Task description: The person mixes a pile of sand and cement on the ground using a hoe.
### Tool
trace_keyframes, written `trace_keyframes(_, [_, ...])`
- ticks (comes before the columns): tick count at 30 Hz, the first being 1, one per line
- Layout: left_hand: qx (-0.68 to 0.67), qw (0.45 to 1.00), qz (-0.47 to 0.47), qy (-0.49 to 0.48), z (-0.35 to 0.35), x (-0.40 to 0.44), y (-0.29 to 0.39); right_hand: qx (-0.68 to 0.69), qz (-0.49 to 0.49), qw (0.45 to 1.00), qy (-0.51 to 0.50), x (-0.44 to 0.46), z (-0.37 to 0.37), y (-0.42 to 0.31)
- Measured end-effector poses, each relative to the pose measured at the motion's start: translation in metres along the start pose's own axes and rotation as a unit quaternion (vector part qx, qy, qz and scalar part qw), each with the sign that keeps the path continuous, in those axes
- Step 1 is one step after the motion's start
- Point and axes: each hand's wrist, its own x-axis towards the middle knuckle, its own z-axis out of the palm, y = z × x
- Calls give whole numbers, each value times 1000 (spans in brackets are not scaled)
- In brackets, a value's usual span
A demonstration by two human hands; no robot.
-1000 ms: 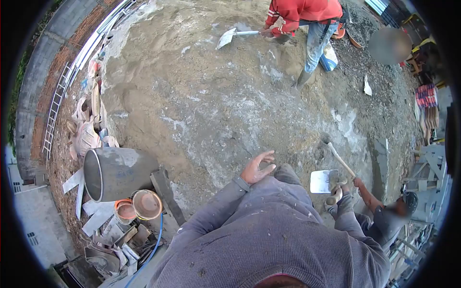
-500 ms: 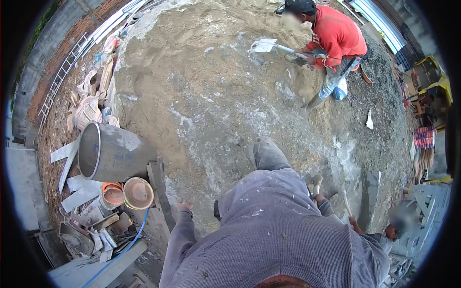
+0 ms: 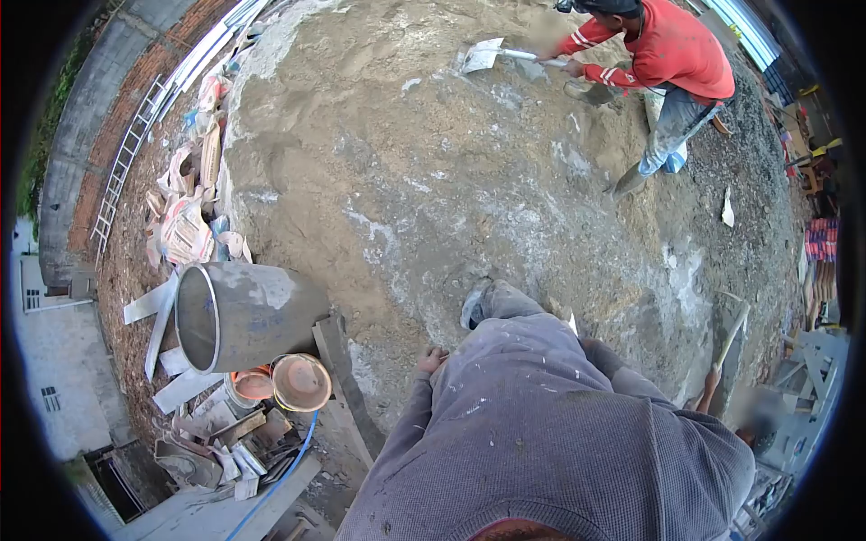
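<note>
My left hand [image 3: 432,360] hangs beside my left thigh, its fingers curled near the trouser leg; whether they hold anything is too small to tell. My right hand is hidden behind my body, and only the forearm shows. A small pale tip, perhaps of the shovel [image 3: 573,324], pokes out beside my right thigh. My boot [image 3: 473,305] stands on the grey-brown sand and cement [image 3: 451,198] spread over the ground.
At the top right, a person in red [image 3: 677,54] bends with a shovel [image 3: 483,56]. Another person's arm [image 3: 708,389] holds a tool handle at the lower right. On the left are a large drum [image 3: 253,316], buckets [image 3: 301,382], torn sacks [image 3: 187,230] and planks.
My left hand has dropped from in front of me to my thigh. My right hand and the shovel's blade have gone out of sight. The person in red has shifted right in view.
</note>
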Motion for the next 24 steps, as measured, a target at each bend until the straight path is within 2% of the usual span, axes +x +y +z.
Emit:
trace_keyframes(1, [178,983,34,12,-8,14,13,18,11,1000,8,6,-4,-14])
trace_keyframes(2, [351,935,56,19,-19,15,12,34,23,999,14,12,-6,-25])
trace_keyframes(3, [363,931,41,16,-38,14,4,54,37,998,19,14,-9,-37])
trace_keyframes(5, [391,916,85,8,-65,54,34,82,64,994,41,21,-22,-59])
trace_keyframes(6, [249,968,31,-7,-74,53,57,93,77,991,50,25,-28,-68])
trace_keyframes(7, [136,991,-4,11,-87,58,76,106,85,989,60,29,-35,-77])
trace_keyframes(8, [18,999,-38,28,-101,64,97,118,94,986,70,35,-46,-85])
trace_keyframes(10, [-99,993,-51,30,-134,82,139,136,107,980,97,51,-74,-101])
trace_keyframes(12, [-95,994,34,46,-153,104,164,148,109,975,125,68,-99,-115])
trace_keyframes(15, [-104,990,23,88,-147,102,218,128,105,972,168,76,-138,-137])
trace_keyframes(16, [-86,993,15,79,-149,112,221,244,163,930,223,2,-203,-208])
trace_keyframes(17, [-89,993,11,77,-152,121,220,240,167,930,223,-13,-233,-233])
trace_keyframes(19, [-114,992,-53,-14,-160,145,214,293,151,927,179,-15,-282,-264])
trace_keyframes(20, [-134,984,-72,-92,-177,179,183,368,125,898,207,-12,-302,-281])
trace_keyframes(21, [-149,970,-93,-170,-186,203,168,363,131,899,206,-5,-327,-295])
trace_keyframes(23, [111,966,10,-234,-173,219,168,439,159,868,171,18,-382,-323])
trace_keyframes(24, [197,962,-12,-187,-171,227,177,434,163,869,172,34,-416,-337])
